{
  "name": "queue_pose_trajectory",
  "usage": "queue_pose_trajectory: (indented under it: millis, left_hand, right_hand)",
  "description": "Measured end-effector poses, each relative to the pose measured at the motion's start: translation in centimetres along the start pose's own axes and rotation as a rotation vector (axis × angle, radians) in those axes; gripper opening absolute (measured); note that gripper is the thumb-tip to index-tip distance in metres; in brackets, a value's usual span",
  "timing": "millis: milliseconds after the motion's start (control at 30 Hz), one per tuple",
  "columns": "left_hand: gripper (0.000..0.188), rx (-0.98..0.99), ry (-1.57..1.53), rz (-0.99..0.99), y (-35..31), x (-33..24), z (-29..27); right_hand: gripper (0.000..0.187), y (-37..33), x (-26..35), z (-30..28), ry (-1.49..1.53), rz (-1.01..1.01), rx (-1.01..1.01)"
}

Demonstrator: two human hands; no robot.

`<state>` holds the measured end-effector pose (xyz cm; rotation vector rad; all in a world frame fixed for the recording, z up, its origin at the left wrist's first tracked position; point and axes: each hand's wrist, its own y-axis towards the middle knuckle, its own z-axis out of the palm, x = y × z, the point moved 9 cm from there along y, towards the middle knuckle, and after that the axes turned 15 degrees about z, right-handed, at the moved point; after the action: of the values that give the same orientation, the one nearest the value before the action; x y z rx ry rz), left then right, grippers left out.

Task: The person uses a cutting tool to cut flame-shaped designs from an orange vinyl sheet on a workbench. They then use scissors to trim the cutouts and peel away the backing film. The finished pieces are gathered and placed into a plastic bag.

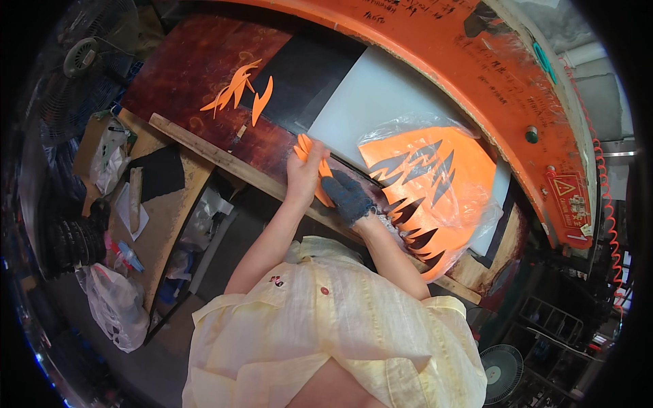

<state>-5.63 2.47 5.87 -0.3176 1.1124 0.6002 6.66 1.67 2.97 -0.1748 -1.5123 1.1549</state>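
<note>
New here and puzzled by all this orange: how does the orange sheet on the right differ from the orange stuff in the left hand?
The orange sheet is broad; the held orange stuff is narrow. The sheet lies partly over the white board, while the held stuff is in the left hand. Clear plastic covers part of the sheet; none shows on the held stuff. Both share the orange colour.

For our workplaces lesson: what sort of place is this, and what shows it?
Probably a workshop where sheet material is cut: a large orange frame, likely a machine's, bears a warning label; below lie a cut-out orange sheet and loose orange pieces.
</note>
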Motion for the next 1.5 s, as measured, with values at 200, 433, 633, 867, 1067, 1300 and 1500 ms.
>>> queue_pose_trajectory:
  millis: [200, 433, 633, 867, 1067, 1300, 1500]
  left_hand:
    - [0.024, 0.189, -0.089, -0.049, 0.0, 1.5, 2.0]
    - [0.048, 0.186, -0.044, -0.195, -3.5, 3.1, 1.9]
    - [0.037, 0.203, -0.134, -0.171, -2.5, 3.0, 2.3]
    - [0.019, 0.346, 0.177, -0.214, -2.1, 4.0, 3.0]
    - [0.017, 0.239, 0.019, -0.302, -2.2, 4.4, 2.5]
    - [0.016, 0.377, 0.074, -0.3, -1.4, 3.4, 3.0]
    - [0.024, 0.515, 0.029, -0.345, -3.5, 1.4, 6.5]
  right_hand:
    - [0.042, -0.7, 2.9, -0.4, -0.162, -0.308, -0.099]
    - [0.044, 0.3, 2.0, -0.9, -0.123, -0.329, -0.279]
    - [0.048, -1.7, 4.1, -0.4, -0.574, -0.327, -0.219]
    - [0.029, -3.0, 4.9, -0.3, -0.99, -0.266, -0.217]
    - [0.031, -7.3, 7.3, -5.0, -0.946, -0.217, -0.414]
    - [0.054, -12.7, 11.4, -20.8, -1.045, -0.296, -1.433]
    - [0.025, -8.9, 7.0, -27.4, -0.443, -0.229, -1.042]
